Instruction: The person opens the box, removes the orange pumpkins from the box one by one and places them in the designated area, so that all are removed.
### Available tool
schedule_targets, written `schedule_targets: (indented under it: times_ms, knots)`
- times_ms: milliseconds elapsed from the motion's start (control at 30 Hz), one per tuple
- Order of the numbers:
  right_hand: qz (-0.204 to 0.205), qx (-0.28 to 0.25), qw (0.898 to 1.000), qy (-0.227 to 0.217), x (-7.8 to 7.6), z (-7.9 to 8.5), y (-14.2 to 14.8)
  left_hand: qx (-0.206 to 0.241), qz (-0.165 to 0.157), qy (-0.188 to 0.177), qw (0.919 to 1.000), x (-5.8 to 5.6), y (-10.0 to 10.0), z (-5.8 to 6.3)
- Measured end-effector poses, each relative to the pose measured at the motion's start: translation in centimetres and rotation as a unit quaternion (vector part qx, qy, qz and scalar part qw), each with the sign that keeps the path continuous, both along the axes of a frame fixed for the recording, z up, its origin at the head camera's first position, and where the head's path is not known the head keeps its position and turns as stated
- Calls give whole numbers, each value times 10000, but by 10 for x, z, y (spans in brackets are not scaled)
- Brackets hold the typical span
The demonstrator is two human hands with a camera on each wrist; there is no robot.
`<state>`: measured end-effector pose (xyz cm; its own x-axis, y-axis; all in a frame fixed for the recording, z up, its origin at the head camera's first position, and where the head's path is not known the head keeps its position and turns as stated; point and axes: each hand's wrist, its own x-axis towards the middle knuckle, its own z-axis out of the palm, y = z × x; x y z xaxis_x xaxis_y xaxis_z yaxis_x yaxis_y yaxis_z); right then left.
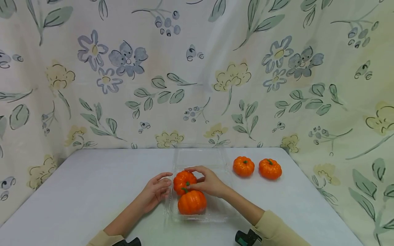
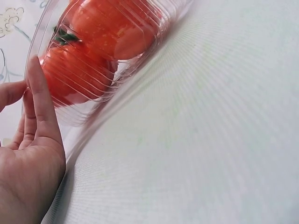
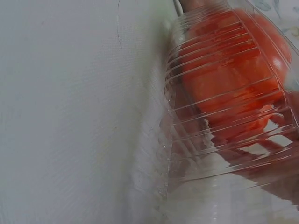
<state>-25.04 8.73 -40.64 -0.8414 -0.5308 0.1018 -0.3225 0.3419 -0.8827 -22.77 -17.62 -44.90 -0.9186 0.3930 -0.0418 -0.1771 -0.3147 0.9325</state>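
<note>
A clear plastic clamshell box (image 1: 217,208) lies with its lid folded back, and two small orange pumpkins sit in its left part. My right hand (image 1: 210,182) reaches over the box and grips the rear pumpkin (image 1: 181,181), thumb on the near side and fingers over the far side. The front pumpkin (image 1: 192,203) sits against it, near the box's front wall. At the left side, my left hand (image 1: 155,191) pinches the box's rim between thumb and fingers, seen closer in the left wrist view. Through the ribbed wall, the right wrist view shows orange pumpkin (image 3: 229,70) and part of the right hand.
Two more orange pumpkins, one nearer the box (image 1: 243,166) and one farther right (image 1: 270,169), stand on the white table (image 1: 98,184) to the right of the box. The open lid (image 1: 200,157) extends toward the back edge. A floral curtain (image 1: 197,75) hangs behind the table.
</note>
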Motion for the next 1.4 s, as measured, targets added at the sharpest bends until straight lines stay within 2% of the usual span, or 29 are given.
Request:
schedule_targets:
  times_ms: [667, 1067, 1400]
  knots:
    - [54, -304, 9993, 223, 3, -1, 0, 73, -59, 75, 9999, 0, -1, 0]
    - [-46, -480, 9987, 176, 3, 1, 0, 96, -79, 86, 9999, 0, 0, 1]
    - [-171, -327, 9992, 121, 3, 2, 0, 108, -58, 34, 9999, 0, 0, 1]
